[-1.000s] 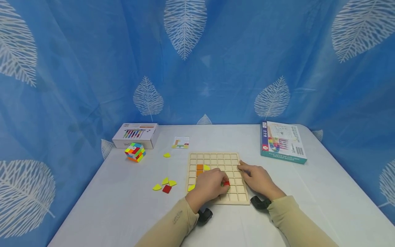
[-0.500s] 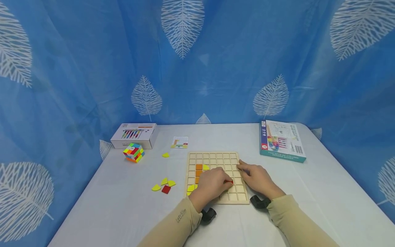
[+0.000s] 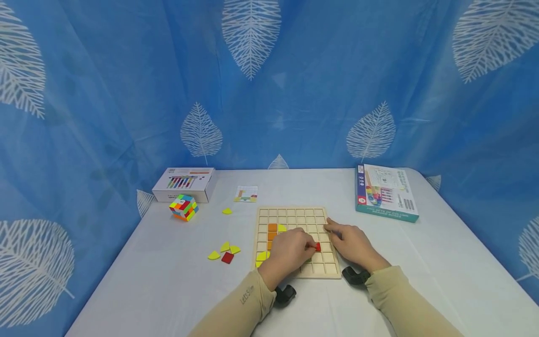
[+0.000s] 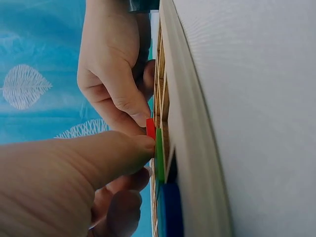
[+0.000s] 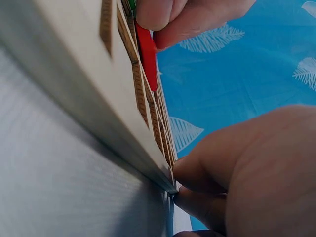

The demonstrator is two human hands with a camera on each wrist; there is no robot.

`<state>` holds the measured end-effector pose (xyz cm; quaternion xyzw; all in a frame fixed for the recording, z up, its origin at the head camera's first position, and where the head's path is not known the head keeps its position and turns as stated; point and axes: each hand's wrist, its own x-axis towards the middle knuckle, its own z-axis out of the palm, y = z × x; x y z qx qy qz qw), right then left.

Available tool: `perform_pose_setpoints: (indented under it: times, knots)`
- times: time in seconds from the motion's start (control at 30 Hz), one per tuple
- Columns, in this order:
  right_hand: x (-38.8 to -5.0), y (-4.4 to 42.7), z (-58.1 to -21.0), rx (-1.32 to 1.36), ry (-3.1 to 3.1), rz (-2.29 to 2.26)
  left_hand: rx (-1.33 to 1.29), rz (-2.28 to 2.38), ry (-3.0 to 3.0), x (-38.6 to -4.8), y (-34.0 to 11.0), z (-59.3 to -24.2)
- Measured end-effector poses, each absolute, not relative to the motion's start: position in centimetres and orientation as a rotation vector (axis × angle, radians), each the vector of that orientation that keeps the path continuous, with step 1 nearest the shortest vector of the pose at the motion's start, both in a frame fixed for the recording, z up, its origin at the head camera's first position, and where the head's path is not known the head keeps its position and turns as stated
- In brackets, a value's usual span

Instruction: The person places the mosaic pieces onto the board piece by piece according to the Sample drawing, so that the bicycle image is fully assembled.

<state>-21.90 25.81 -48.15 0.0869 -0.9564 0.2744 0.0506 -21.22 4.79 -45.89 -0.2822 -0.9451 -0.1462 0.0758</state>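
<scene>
My left hand (image 3: 288,250) reaches over the wooden grid board (image 3: 331,269) and pinches a red square tile (image 3: 318,246) by its left side. In the right wrist view that red tile (image 5: 147,57) stands slightly proud of the slots. Beside it, a green tile (image 4: 159,155) and a blue tile (image 4: 172,210) show in the left wrist view. Orange tiles (image 3: 273,228) and yellow quarter-round tiles (image 3: 261,256) lie in cells at the board's left; my left hand hides others. At the right edge, my right hand (image 3: 353,242) grips the board between thumb and finger.
Left of the board lie several loose yellow quarter-round tiles (image 3: 214,255) and a dark red square tile (image 3: 228,258). Farther back are a pattern card (image 3: 246,194), a puzzle cube (image 3: 184,208) and a white box (image 3: 185,185). A flat boxed set (image 3: 386,193) lies back right.
My left hand has shifted slightly right across the board with the red tile, which now shows one cell farther right. My right hand has stayed at the board's edge.
</scene>
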Motion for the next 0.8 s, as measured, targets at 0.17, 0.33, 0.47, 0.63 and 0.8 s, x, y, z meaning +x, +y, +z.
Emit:
perform_pose_setpoints:
  times: [0.17, 0.33, 0.47, 0.63, 0.8]
  knots:
    - [-21.81, 25.83, -48.22, 0.276, -2.901, 0.851, -0.844, -0.438, -2.827, -21.27, 4.76, -46.13]
    - [-21.83, 25.86, -48.31, 0.28, -2.895, 0.855, -0.855, -0.49, -2.825, -21.37, 4.78, -46.26]
    - [-21.79, 25.86, -48.23, 0.278, -2.897, 0.859, -0.865, -0.53, -2.816, -21.49, 4.79, -46.35]
    - [-21.74, 25.81, -48.11, 0.28, -2.897, 0.859, -0.877, -0.559, -2.804, -21.51, 4.7, -46.29]
    - [-21.67, 25.72, -48.06, 0.292, -2.897, 0.861, -0.874, -0.58, -2.82, -21.41, 4.55, -46.16]
